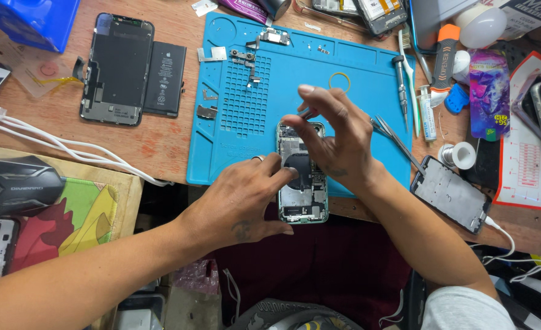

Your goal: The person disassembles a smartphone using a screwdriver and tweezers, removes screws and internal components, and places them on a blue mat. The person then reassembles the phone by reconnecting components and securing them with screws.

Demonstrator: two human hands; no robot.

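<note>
A worn reddish-brown wooden table fills most of the view, its surface scuffed and pale in patches, under even, bright light that throws only soft shadows. At its left a lower wooden board with a colourful printed mat juts toward the near edge, and white cables trail across the wood there. Below the table's near edge lies a dark maroon cloth, with a dim, cluttered floor area to its left that is too shadowed to make out.
</note>
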